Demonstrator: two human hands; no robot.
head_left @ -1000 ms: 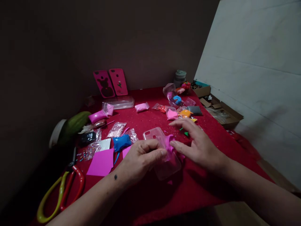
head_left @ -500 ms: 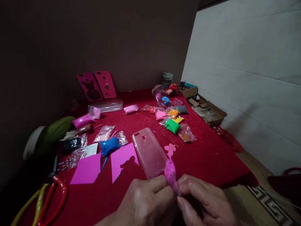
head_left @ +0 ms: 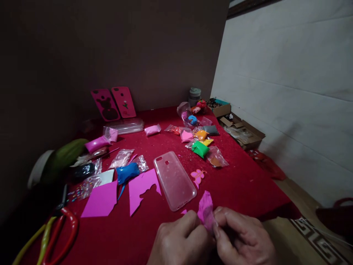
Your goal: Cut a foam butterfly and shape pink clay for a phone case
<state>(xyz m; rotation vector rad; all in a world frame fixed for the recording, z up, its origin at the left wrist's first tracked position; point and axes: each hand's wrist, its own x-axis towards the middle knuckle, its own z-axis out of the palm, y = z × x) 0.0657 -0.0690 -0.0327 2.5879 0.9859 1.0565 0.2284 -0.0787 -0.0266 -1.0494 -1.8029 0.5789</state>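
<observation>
Between my hands is a small plastic packet of pink clay (head_left: 205,209), its pink end pointing away from me. My left hand (head_left: 182,239) is closed on its left side, knuckles up. The thumb and forefinger of my right hand (head_left: 242,235) pinch its near right edge. Just beyond my hands a clear phone case (head_left: 175,180) lies flat on the red cloth. To its right rests a pink and orange butterfly cutout (head_left: 198,177). A pink sheet with a cut-out gap (head_left: 143,186) and another pink sheet (head_left: 100,200) lie to the left.
Red-handled scissors (head_left: 62,228) lie at the lower left. Bagged clay in several colours, including blue (head_left: 128,172) and green (head_left: 200,148), is spread over the table. Two decorated pink phone cases (head_left: 124,103) lean against the wall. Cardboard boxes (head_left: 245,132) stand beyond the table's right edge.
The pink packet's far end looks wider and flatter, and stands clear of the phone case. My left hand has shifted right and slightly down. A small pink scrap now shows beside it.
</observation>
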